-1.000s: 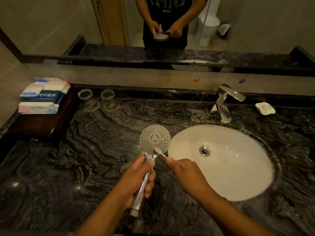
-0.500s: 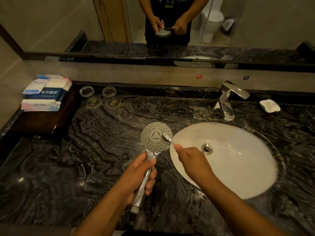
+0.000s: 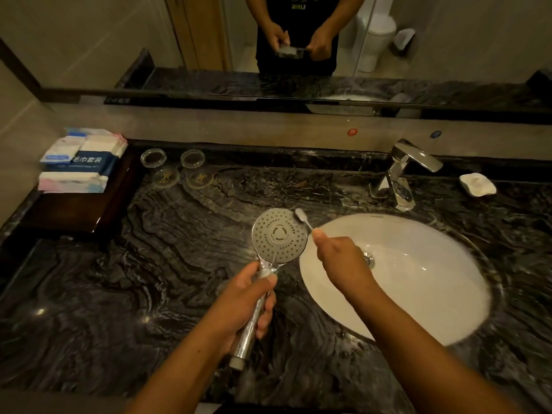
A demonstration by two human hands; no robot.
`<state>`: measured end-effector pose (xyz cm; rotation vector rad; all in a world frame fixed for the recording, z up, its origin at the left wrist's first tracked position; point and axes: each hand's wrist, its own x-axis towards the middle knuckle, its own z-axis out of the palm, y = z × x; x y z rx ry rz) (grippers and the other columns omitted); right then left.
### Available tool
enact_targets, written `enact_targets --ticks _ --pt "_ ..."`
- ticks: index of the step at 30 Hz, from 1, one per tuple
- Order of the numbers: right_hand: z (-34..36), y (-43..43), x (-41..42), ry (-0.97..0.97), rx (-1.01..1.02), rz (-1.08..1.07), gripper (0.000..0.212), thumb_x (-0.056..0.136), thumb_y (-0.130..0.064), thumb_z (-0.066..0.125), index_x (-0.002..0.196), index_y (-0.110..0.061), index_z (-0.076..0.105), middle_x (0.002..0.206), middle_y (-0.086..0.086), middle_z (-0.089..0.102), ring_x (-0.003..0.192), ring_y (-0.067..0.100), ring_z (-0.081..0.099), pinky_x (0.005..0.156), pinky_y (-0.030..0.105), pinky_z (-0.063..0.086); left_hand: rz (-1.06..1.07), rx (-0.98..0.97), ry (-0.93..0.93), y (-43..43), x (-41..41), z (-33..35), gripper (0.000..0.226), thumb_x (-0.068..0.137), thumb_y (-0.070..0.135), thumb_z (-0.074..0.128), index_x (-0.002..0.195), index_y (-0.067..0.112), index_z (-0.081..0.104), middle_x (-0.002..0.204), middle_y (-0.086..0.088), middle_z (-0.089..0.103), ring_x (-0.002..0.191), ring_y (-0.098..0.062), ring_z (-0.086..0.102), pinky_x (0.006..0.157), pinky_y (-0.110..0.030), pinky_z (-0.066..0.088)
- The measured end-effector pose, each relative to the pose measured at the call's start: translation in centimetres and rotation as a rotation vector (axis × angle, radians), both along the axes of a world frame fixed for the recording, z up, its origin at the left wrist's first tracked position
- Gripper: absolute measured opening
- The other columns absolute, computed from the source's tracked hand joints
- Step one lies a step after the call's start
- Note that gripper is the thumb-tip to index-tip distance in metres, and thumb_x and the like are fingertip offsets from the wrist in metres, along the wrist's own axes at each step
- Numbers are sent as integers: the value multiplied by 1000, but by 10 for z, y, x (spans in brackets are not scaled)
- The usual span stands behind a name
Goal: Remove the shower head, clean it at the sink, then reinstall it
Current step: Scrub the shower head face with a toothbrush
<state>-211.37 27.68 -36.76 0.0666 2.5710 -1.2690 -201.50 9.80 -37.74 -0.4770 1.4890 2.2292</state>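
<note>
Over the front half of the counter [image 3: 104,294], just beside the left rim of the sink [image 3: 433,294], the shower head [image 3: 279,236] is held face up, clear of the surface, with no hose seen at the end of its handle. That chrome handle is gripped by the left hand [image 3: 248,297], fingers curled round it and thumb laid toward the neck. A toothbrush [image 3: 302,218] is pinched by the right hand [image 3: 337,259], and its bristles are set against the upper right edge of the perforated face. The cleaning step is judged to be under way, with reinstalling not yet begun. Since the handle is smooth chrome, it could be twisted out of the grip if the scrubbing is pressed too hard, and the head would then be knocked against the stone or dropped into the sink. Because the brush is placed at the very rim of the face, it may be slid off the edge. No water is seen running from the tap [image 3: 403,174] at the back edge, so loosened grit may be left in the holes unless a rinse is given.
</note>
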Motion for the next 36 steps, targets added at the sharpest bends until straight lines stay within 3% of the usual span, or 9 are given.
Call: enact_targets --ticks 2,6,8,13,16,19,24,29,36 --pt "-2 -2 7 -12 -4 31 63 100 -57 42 58 -12 57 60 6 58 58 22 53 61 33 39 -4 6 -4 1 -1 -1 8 99 23 55 104 29 59 62 -6 53 36 -14 42 37 -20 37" --pt "-16 -13 52 -63 78 294 65 99 -59 43 48 -19 45 46 -4 48 44 8 43 50 30 32 6 7 -27 1 3 -2 11 99 22 54 111 22 55 61 -4 52 37 -13 41 37 -19 35" --pt "-12 -7 44 -22 71 268 65 99 -58 43 48 -19 43 44 -5 45 42 7 39 50 30 30 7 4 -20 3 5 -1 13 100 20 53 113 19 53 61 -5 52 36 -13 41 36 -19 34" --pt "10 -3 5 10 47 41 66 101 -56 41 63 -7 62 59 3 60 59 20 55 57 30 37 -11 25 13 5 5 -2 12 99 21 56 111 20 55 60 -6 51 34 -14 40 36 -18 35" --pt "0 -14 37 -62 56 228 63 100 -56 44 49 -19 51 44 -6 50 42 4 45 49 27 31 4 28 -3 2 4 -5 12 98 23 56 110 26 58 61 -6 52 35 -14 42 36 -19 36" --pt "-7 -18 51 -45 123 356 62 101 -56 44 49 -22 46 46 -5 48 45 6 45 50 29 30 20 6 6 0 4 -7 10 98 24 56 105 30 61 62 -7 53 36 -14 43 36 -20 37" --pt "8 -21 21 86 16 193 64 99 -57 44 48 -18 44 45 -4 47 45 10 43 52 31 31 22 31 42 -2 -3 -1 14 97 26 59 111 28 58 62 -6 54 35 -14 44 36 -20 37" --pt "12 -10 -4 60 -17 9 61 100 -58 40 59 -15 52 57 5 52 54 20 46 58 32 33 3 -19 64 -9 4 0 19 98 25 59 116 24 55 63 -6 53 37 -15 43 38 -21 37" --pt "-8 -30 42 -13 82 285 66 99 -57 44 46 -19 40 43 -5 45 45 11 42 50 32 29 44 0 5 -13 14 -11 8 98 26 57 102 31 61 62 -6 54 38 -15 43 37 -20 36"
